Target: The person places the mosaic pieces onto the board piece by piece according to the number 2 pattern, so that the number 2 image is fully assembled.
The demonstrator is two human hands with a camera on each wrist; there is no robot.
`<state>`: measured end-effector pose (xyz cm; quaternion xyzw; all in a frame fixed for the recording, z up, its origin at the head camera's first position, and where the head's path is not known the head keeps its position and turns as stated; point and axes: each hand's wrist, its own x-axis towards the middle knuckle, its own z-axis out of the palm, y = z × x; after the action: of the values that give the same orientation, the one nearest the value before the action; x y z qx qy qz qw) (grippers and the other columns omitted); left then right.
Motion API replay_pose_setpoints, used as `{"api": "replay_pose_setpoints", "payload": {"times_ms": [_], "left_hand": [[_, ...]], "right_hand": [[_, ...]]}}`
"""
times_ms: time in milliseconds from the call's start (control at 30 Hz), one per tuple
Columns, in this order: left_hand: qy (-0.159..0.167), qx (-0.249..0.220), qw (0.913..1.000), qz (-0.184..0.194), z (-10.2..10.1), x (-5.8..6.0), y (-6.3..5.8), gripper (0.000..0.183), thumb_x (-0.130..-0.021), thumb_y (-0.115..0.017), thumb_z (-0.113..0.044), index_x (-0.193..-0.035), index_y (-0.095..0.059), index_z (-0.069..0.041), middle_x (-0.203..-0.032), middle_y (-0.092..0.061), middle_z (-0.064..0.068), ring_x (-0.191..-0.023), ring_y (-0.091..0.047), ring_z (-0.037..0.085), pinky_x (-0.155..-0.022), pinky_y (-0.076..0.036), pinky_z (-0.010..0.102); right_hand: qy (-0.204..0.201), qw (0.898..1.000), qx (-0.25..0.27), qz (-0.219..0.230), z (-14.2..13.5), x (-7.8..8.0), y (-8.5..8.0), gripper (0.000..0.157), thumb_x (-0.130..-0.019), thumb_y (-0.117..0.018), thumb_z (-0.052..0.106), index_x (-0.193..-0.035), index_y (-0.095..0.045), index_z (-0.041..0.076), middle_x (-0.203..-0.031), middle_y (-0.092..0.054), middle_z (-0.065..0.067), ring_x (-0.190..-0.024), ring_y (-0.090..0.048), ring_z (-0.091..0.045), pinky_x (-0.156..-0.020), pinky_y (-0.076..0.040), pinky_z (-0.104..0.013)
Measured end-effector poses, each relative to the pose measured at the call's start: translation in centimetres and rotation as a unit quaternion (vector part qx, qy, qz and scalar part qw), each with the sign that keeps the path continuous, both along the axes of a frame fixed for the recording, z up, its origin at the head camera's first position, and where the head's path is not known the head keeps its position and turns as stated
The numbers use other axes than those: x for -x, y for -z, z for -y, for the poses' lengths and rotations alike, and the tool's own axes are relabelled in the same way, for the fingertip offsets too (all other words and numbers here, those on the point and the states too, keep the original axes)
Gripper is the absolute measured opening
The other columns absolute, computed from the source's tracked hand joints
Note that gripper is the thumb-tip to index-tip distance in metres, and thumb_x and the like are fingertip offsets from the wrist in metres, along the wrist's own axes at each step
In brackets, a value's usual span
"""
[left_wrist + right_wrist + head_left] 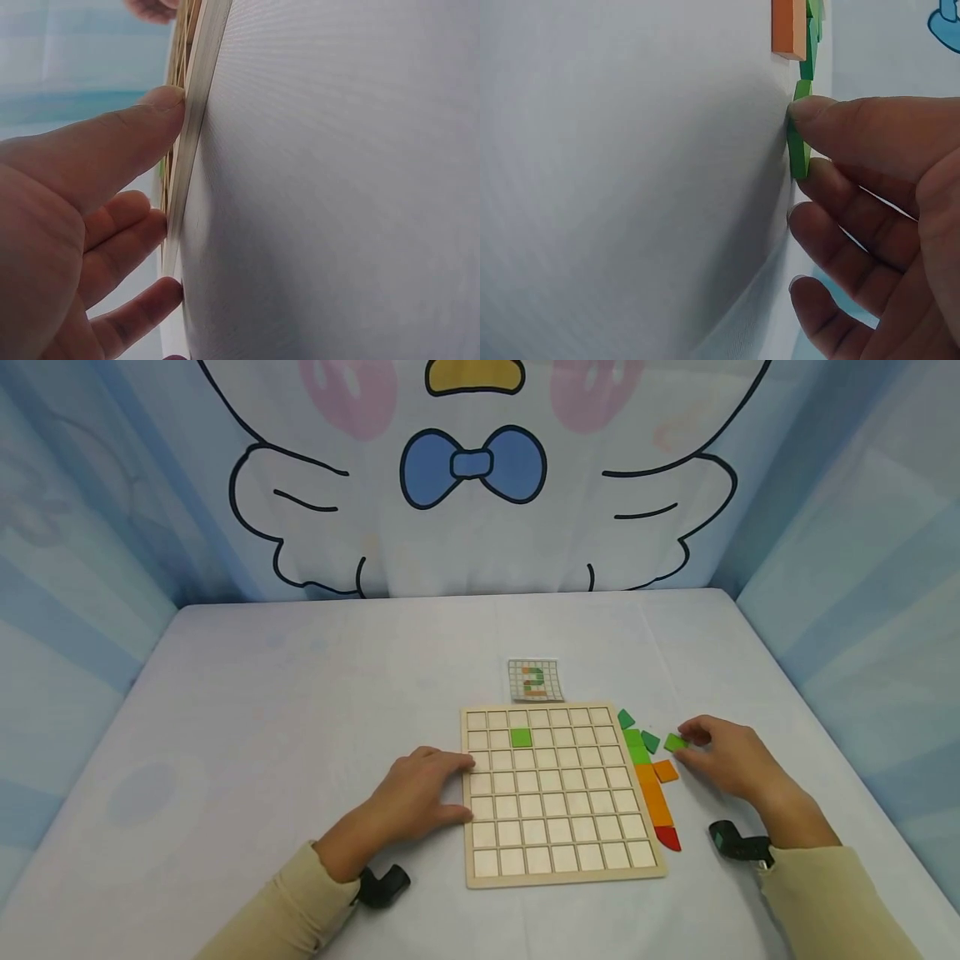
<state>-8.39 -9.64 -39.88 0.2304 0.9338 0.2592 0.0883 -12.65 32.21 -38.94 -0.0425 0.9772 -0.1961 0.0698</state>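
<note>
A wooden grid board lies flat on the white table, with one light green square tile in a cell of its second row. My left hand rests at the board's left side, its thumb and fingertips against the edge with the fingers relaxed. Right of the board, my right hand pinches a light green tile between thumb and index finger, low at the tabletop. The other fingers of that hand are loosely bent. Beside the tile lie a dark green triangle and an orange square.
Along the board's right edge sit more light green tiles, orange tiles, a red rounded piece and another dark green piece. Behind the board lies a small pattern card. Printed curtains surround the table's back and sides.
</note>
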Motion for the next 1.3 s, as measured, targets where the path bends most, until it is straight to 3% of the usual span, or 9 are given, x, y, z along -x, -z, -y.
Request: {"api": "replay_pose_setpoints", "payload": {"times_ms": [667,1033,1300], "left_hand": [[0.002,0.001,1.0,0.006,0.0,-0.1,0.0,0.061,-0.081,-0.085,-0.026,-0.134,-0.062,-0.008,-0.13,-0.064,0.007,-0.123,-0.052,0.032,-0.098,-0.042,0.052],[0.002,0.004,1.0,0.0,0.0,0.0,0.0,0.06,-0.081,-0.085,-0.027,-0.134,-0.062,-0.008,-0.13,-0.064,0.006,-0.123,-0.052,0.031,-0.098,-0.042,0.051],[-0.002,0.005,1.0,0.007,0.0,-0.1,-0.1,0.06,-0.082,-0.085,-0.027,-0.134,-0.061,-0.008,-0.13,-0.064,0.006,-0.124,-0.052,0.031,-0.099,-0.042,0.051]], "right_hand": [[-0.016,1.0,0.0,-0.012,1.0,0.3,-0.6,0.039,-0.092,-0.069,0.016,-0.12,-0.061,-0.009,-0.112,-0.064,-0.028,-0.102,-0.057,-0.044,-0.091,-0.048,-0.06],[-0.053,0.998,0.018,-0.006,4.0,0.9,-1.5,0.036,-0.095,-0.067,0.018,-0.121,-0.063,-0.007,-0.113,-0.066,-0.025,-0.106,-0.058,-0.043,-0.092,-0.048,-0.059],[-0.102,0.994,0.026,-0.023,6.2,1.8,-1.9,0.031,-0.095,-0.068,0.015,-0.117,-0.065,-0.006,-0.111,-0.067,-0.021,-0.105,-0.061,-0.04,-0.094,-0.048,-0.057]]}}
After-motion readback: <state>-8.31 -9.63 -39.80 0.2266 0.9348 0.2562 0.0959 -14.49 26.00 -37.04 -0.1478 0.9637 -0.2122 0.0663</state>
